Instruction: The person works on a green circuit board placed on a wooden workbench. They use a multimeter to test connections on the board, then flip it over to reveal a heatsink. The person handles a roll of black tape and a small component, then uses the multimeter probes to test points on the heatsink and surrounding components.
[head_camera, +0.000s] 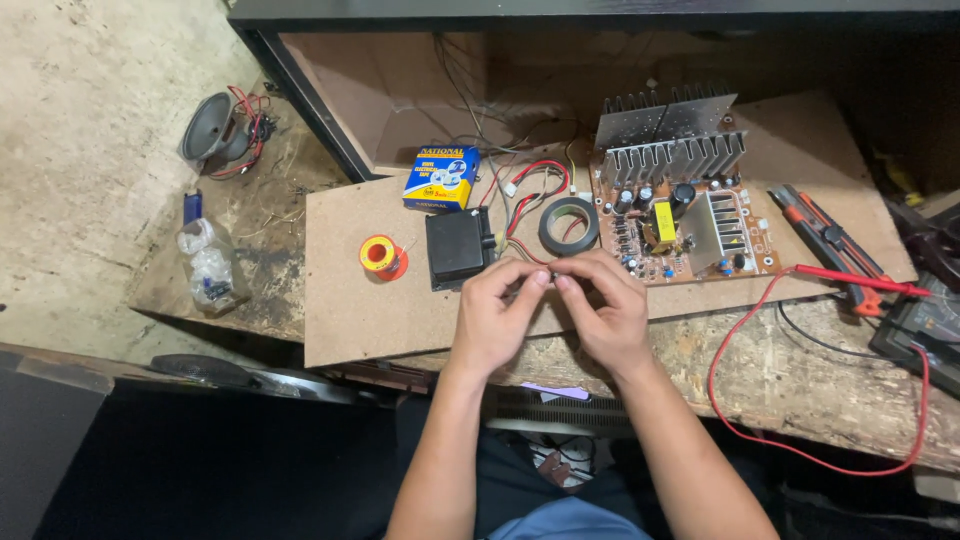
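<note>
My left hand (495, 315) and my right hand (605, 310) meet fingertip to fingertip over the front of a brown board (350, 300). Both pinch thin wire ends (551, 281) between thumb and forefinger. Red and black wires (525, 200) run from there back past a black box-shaped part (457, 246). A roll of black tape (569, 226) lies just behind my hands. To its right sits a brown circuit board (690, 225) with tall metal heat sinks (668, 135).
A small orange solder spool (381, 256) and a blue and yellow box (441, 178) lie left of the black part. Right: a red and black cutter (825, 235), a red probe lead (800, 370), a meter (925, 325). Far left: speaker (215, 130), plastic bottle (208, 265).
</note>
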